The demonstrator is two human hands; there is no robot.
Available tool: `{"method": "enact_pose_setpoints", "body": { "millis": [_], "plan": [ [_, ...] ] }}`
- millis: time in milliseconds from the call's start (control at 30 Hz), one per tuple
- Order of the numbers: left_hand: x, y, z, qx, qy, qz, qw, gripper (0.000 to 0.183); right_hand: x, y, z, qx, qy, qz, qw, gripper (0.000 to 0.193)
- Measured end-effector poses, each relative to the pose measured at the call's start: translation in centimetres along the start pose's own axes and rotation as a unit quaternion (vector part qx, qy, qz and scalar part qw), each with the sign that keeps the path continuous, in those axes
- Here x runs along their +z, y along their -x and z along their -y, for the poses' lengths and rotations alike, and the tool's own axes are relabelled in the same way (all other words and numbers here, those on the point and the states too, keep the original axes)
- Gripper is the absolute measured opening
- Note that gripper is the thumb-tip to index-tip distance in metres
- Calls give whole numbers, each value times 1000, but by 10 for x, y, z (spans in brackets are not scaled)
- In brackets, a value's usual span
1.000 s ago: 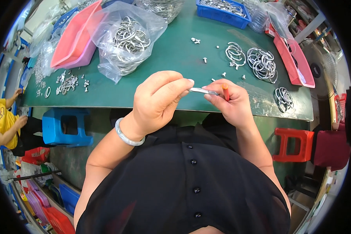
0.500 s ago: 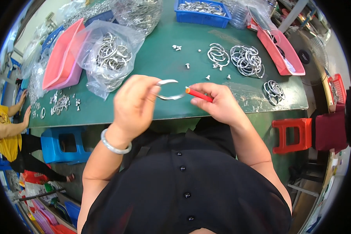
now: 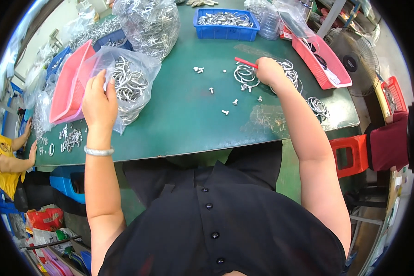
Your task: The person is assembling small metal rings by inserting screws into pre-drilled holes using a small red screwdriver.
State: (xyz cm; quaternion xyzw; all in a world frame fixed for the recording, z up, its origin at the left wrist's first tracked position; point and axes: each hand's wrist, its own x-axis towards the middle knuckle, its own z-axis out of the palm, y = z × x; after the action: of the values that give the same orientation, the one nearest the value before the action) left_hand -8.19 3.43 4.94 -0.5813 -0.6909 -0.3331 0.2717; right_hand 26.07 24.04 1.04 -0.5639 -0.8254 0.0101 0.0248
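My left hand, fingers apart, is at the near left side of a clear plastic bag filled with shiny metal rings. No ring shows in that hand. Farther right, my right hand is closed around a red pen-like stick, which points left. It hovers at or just over two loose heaps of silver rings: the left heap shows plainly, the right heap is partly covered by the hand. Small silver screws lie between my hands, one of them nearest me.
A pink bin stands left of the bag, a blue bin at the back, another pink bin at right. More rings and small fittings lie on the green table. A person in yellow is far left.
My hands have parted: the left went left to the bag, the right forward and right to the ring heaps. The ring has left my left hand. Another screw lies on the table.
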Motion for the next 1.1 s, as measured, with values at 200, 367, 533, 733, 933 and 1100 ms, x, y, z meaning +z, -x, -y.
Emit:
{"method": "enact_pose_setpoints", "body": {
  "millis": [200, 367, 533, 733, 933, 1100],
  "plan": [
    [-13, 26, -39, 18, 120, 11, 993, 19, 1, -8, 0, 13, -8, 34, 999, 19],
    [-18, 50, -57, 30, 210, 21, 977, 15, -31, -1, -13, 11, -155, 51, 987, 23],
    [-5, 68, -72, -18, 314, 97, 944, 11, -49, 15, -20, -15, -351, 4, 936, 14],
    [6, 80, -95, -54, 374, 209, 902, 11, -34, 29, -15, -28, -145, 61, 987, 23],
    [7, 85, -96, -60, 366, 243, 896, 10, -33, 29, -23, 20, -253, 96, 962, 20],
    [6, 88, -98, -51, 370, 241, 896, 10, -14, 24, -43, 59, -390, 222, 892, 8]
  ]
}}
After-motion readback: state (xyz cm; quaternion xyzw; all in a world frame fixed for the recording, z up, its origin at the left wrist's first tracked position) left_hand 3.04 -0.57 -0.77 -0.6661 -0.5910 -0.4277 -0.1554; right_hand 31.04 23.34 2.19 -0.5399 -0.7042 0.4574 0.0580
